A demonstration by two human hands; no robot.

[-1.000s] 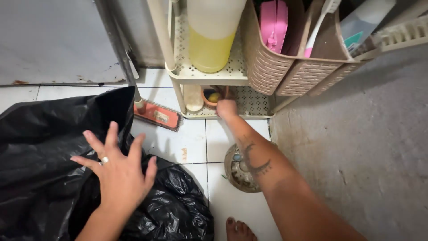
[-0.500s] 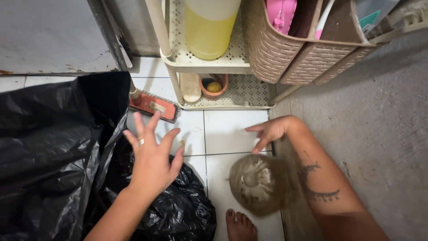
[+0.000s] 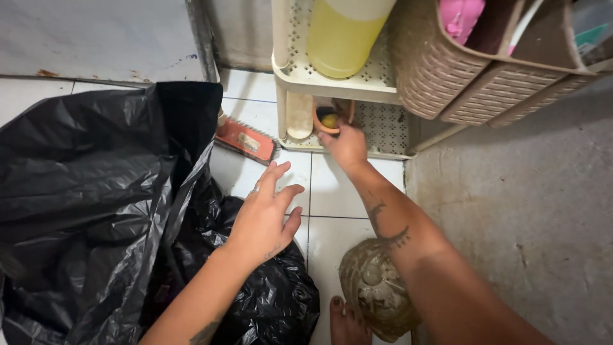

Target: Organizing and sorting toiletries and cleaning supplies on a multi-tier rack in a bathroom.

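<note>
Lighting: even, moderately bright, from overhead; no hard shadows. Glare: soft sheen on the creased black bag point(image 3: 83, 191) and faint reflections on the white floor tiles point(image 3: 332, 191). Shade: lower shelf point(image 3: 383, 131) dim beneath the upper tier. Focus: mostly sharp; right forearm point(image 3: 447, 287) at the near edge slightly soft. Distortion: wide-angle stretching at the corners.

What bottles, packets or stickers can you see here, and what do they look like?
Big bottle: upper rack shelf, rounded, translucent, yellow liquid inside.
Packet: in the woven basket, top right, grey with a teal patch; mostly cut off.
Sticker: pale rectangle on the red scrubbing brush on the floor tiles.
No signs or screens.
</note>
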